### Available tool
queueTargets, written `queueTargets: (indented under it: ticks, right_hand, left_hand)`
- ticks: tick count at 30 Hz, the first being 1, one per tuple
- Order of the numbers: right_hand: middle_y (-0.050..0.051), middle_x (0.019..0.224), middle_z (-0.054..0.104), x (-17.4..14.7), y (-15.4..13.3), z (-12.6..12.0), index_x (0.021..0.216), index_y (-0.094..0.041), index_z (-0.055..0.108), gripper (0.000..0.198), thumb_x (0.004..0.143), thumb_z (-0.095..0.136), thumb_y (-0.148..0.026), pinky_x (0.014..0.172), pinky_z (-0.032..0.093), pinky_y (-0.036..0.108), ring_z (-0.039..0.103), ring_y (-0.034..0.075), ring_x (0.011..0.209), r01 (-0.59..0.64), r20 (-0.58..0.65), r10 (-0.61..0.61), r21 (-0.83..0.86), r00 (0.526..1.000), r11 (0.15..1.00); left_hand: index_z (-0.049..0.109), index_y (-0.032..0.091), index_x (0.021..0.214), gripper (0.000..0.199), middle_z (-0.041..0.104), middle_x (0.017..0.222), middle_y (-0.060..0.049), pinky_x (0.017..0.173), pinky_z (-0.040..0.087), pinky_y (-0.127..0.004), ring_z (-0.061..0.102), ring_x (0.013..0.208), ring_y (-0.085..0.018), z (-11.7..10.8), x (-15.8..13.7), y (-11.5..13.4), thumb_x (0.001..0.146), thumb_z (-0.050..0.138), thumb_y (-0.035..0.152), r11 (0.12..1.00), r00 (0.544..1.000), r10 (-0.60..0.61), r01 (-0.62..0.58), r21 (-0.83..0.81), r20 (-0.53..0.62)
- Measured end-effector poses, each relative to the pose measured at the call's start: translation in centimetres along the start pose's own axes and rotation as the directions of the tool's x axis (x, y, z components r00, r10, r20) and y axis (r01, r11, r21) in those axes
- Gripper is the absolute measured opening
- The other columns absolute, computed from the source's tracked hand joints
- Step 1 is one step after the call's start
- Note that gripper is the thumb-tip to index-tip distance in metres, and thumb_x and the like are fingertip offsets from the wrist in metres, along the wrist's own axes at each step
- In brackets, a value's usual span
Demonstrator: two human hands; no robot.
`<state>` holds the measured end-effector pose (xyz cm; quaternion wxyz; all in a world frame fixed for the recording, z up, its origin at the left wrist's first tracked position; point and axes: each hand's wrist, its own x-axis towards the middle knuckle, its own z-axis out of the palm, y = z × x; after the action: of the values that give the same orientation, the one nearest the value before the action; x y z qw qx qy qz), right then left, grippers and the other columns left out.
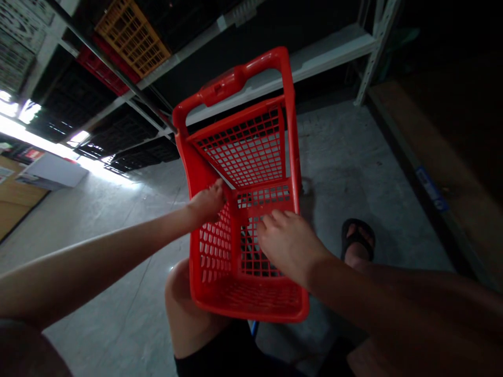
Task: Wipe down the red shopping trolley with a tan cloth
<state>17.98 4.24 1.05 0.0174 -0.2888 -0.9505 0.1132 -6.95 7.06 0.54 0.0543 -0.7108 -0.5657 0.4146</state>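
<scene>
Red plastic lattice basket [251, 312]: one
Left hand [207, 203]: curled, over basket; grip unclear
Right hand [288, 238]: half-curled, over basket; grip unclear

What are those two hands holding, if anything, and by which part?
It cannot be told: the left hand and right hand are over the red basket, any grip hidden from view; neither is on its handle.

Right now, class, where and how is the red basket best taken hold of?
Probably by its handle, the rounded bar across the far end of the red basket, reaching over from the wearer's side: the open loop under the bar leaves room for fingers to wrap round, while a shelf shows beyond it.
</scene>
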Motion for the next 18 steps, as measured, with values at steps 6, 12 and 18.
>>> queueTargets:
  ticks: [6,12,18]
  right_hand:
    - [0.017,0.102,0.073,0.7,0.0,0.1,0.104,-0.010,0.072,0.028,0.096,0.045,-0.010,0.079,0.056,0.039,0.070,0.029,0.100,-0.014,0.000,0.014,0.018,1.000,1.000]
    - [0.020,0.101,0.076,3.2,0.8,-2.2,0.105,-0.009,0.076,0.036,0.097,0.040,-0.008,0.078,0.058,0.038,0.074,0.031,0.101,-0.068,0.262,0.045,0.080,0.964,0.994]
    - [0.017,0.099,0.078,5.0,2.0,-2.9,0.105,-0.012,0.076,0.034,0.098,0.044,-0.012,0.078,0.056,0.037,0.074,0.029,0.100,0.079,0.038,-0.082,0.074,0.996,0.994]
  left_hand:
    - [0.069,0.013,0.125,0.034,0.045,0.153,-0.025,0.088,0.057,-0.040,0.065,0.115,-0.032,-0.1,-1.4,3.7,0.094,0.060,0.019,0.997,0.995,0.071,-0.072,0.014,0.075]
    - [0.068,0.008,0.120,0.053,0.061,0.122,-0.024,0.091,0.051,-0.039,0.062,0.113,-0.036,-3.5,2.4,-6.9,0.087,0.070,0.050,0.990,0.983,-0.125,0.133,0.053,-0.133]
    - [0.067,0.005,0.120,0.060,0.063,0.122,-0.025,0.094,0.048,-0.040,0.061,0.113,-0.038,-1.5,3.7,-6.9,0.076,0.081,0.043,0.991,0.984,-0.124,0.130,0.036,-0.126]
